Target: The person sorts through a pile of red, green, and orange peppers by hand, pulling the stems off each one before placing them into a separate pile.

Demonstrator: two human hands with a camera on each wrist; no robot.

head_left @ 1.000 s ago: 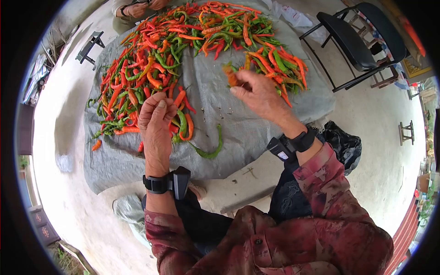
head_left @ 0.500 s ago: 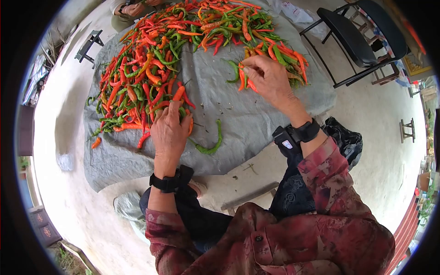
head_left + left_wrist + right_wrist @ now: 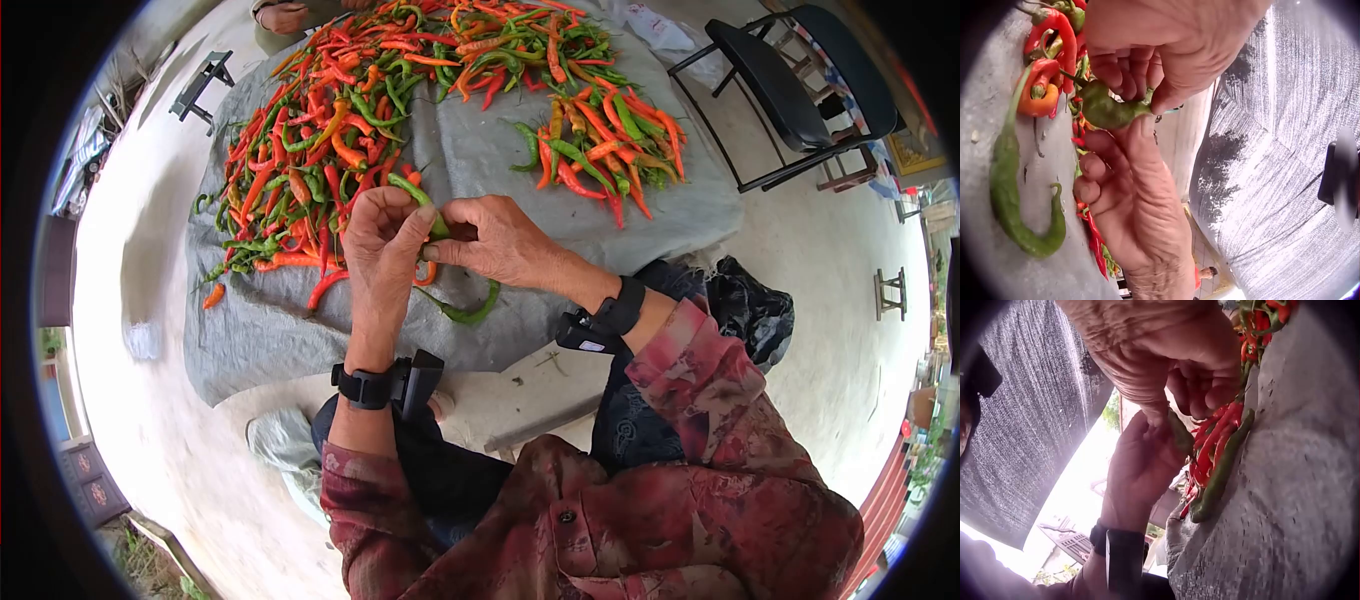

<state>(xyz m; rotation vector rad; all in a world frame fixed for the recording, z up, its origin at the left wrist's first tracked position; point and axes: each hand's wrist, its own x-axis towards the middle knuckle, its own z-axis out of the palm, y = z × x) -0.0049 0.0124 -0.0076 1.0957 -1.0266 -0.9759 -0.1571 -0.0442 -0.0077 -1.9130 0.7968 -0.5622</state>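
A green chili pepper (image 3: 415, 193) is held up between both hands, above the near edge of the left pile. My left hand (image 3: 378, 245) pinches it with thumb and fingertips. Thumb and fingers of my right hand (image 3: 500, 240) pinch its lower end from the other side. In the left wrist view, the green chili pepper (image 3: 1107, 107) shows bent, with its thin stalk toward the sheet. Below the hands, a long curved green chili pepper (image 3: 470, 312) lies alone on the grey sheet (image 3: 500, 340).
A large heap of red, orange and green chili peppers (image 3: 300, 170) covers the sheet's left and far side. A smaller pile (image 3: 620, 140) sits at the right. Another person's hand (image 3: 283, 17) shows at the far edge. A black folding chair (image 3: 780, 110) stands beyond the right side.
My right hand has come from the right pile, where it had an orange chili pepper, back to my left hand. My left hand has lifted a green chili pepper from the left heap.
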